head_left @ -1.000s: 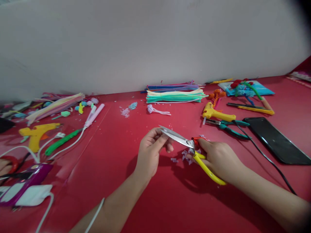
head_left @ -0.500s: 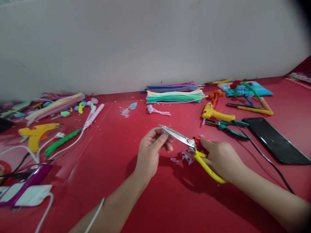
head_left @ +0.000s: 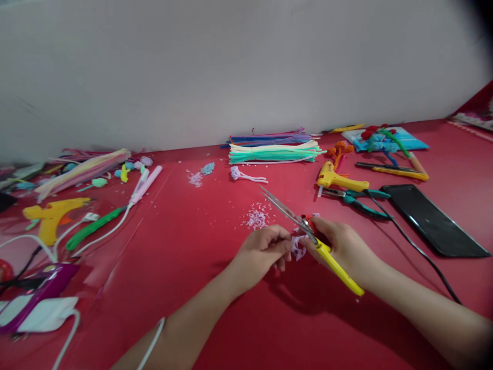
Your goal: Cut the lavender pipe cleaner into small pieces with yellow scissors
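Note:
My right hand (head_left: 346, 249) is closed round the scissors (head_left: 341, 270), which have one yellow handle, a red part and long silver blades. Their tips point up and to the left, above the red tabletop. My left hand (head_left: 264, 252) is beside the blades with thumb and fingers pinched together. Its fingertips touch a small heap of lilac pipe cleaner pieces (head_left: 298, 248); whether a piece is in the pinch is hidden. Finely cut lilac bits (head_left: 257, 218) lie scattered beyond my left hand. A lilac pipe cleaner flower (head_left: 235, 173) with pale stems rests farther back.
Bundles of pipe cleaners (head_left: 275, 152) lie along the wall. To the right are a yellow glue gun (head_left: 339, 180), teal-handled pliers (head_left: 364, 204) and a black phone (head_left: 433, 221). Another yellow glue gun (head_left: 52, 218), a pink styling iron (head_left: 148, 184) and cables fill the left.
My left hand has moved right and down, from the scissor tips to the lilac pieces. The blades have opened slightly and swung steeper. The pile of fine bits behind is now uncovered.

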A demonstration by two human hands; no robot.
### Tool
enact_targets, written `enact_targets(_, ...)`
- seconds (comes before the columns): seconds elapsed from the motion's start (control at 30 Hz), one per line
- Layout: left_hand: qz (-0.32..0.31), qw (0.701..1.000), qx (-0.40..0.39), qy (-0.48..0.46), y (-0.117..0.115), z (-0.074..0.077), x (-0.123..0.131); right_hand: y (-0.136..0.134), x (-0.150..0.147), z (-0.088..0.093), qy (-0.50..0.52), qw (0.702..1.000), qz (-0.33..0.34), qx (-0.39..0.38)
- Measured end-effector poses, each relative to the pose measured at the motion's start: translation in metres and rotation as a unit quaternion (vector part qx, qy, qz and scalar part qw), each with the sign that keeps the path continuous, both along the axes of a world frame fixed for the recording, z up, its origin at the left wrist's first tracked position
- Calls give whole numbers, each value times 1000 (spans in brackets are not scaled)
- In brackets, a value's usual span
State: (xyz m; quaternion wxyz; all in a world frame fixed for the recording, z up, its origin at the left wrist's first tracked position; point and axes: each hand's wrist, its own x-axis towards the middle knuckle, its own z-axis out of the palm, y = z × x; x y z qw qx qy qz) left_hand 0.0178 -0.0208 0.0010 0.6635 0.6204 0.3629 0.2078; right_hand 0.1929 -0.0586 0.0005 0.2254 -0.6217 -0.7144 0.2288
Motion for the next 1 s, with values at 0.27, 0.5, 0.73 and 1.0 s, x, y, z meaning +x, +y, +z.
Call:
enact_targets(0.27,-47,995,34,82,-5,-4,0,-3,-3,3,32,998,53,-24)
enact_targets(0.5,12,953,267,144,-12,3,5,-3,-7,-2,41,999,7,-24)
enact_targets(0.73,60,973,200,99,-12,3,7,-3,-5,0,30,999,4,-21)
enact_targets(1.0,274,954,2,-117,9,8,-5,0,1,-1,-188,981,-34,43)
